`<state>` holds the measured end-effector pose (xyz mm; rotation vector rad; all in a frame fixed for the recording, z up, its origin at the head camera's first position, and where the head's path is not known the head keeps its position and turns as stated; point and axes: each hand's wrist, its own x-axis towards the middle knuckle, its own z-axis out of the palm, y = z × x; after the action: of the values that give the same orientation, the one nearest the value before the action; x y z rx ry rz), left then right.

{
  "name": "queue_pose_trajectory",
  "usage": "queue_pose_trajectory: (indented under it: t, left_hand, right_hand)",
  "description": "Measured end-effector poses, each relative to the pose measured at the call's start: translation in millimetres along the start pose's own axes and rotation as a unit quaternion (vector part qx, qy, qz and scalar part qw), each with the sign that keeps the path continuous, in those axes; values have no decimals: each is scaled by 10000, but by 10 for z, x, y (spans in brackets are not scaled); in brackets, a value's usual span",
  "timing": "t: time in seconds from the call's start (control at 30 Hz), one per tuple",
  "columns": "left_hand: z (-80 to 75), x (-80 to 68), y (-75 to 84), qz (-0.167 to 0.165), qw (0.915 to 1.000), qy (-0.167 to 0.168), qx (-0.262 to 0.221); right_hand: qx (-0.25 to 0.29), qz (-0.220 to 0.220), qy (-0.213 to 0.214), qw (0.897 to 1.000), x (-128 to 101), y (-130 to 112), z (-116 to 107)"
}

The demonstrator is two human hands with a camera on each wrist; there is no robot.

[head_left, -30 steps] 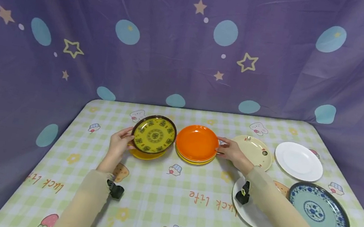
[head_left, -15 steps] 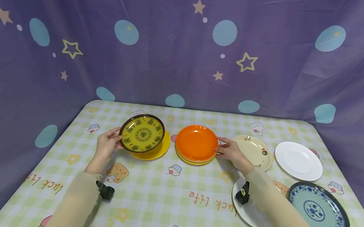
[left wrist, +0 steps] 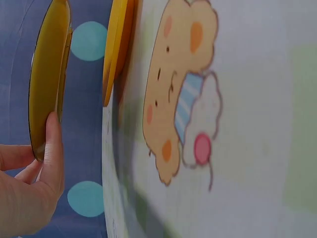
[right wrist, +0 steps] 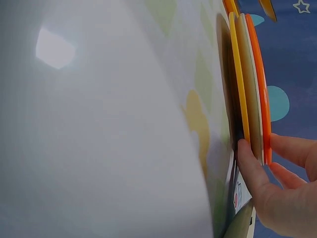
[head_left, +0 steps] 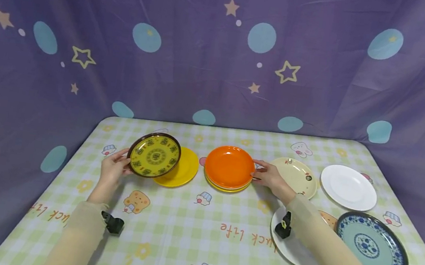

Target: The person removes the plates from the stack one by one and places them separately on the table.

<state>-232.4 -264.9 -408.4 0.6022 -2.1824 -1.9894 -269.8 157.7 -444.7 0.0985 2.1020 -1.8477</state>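
My left hand point(head_left: 113, 167) pinches the left rim of a yellow-green patterned plate point(head_left: 155, 156) with a dark brown edge. That plate is raised above the table and overlaps a plain yellow plate point(head_left: 187, 170) lying to its right. In the left wrist view, the thumb lies on one side of the patterned plate point(left wrist: 43, 84), the fingers on the other. Right of the yellow plate is a stack with an orange plate point(head_left: 229, 167) on top. My right hand point(head_left: 271, 178) grips its right edge; the right wrist view shows a pale plate point(right wrist: 251, 84) between orange and yellow ones.
A cream plate point(head_left: 292, 173) lies right of the stack, partly behind my right hand. Farther right are a white plate point(head_left: 348, 188) and a blue floral plate point(head_left: 373, 250). Another white plate point(head_left: 295, 253) lies under my right forearm. A purple curtain point(head_left: 186, 88) hangs behind the table.
My left hand has carried the patterned plate leftward, uncovering more of the yellow plate beneath. My right hand has stayed at the stack.
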Motion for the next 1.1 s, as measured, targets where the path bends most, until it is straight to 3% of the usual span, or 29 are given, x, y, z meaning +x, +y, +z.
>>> queue_pose_trajectory:
  t: [0.47,1.1]
  left_hand:
    - [-261,53,-41,121,9999,33,-24]
    - [-586,180,-116,-187,9992,339,114]
  right_hand:
    - [-78,33,49,10000,17,9,3]
    - [-147,95,163,9997,28,-10,16]
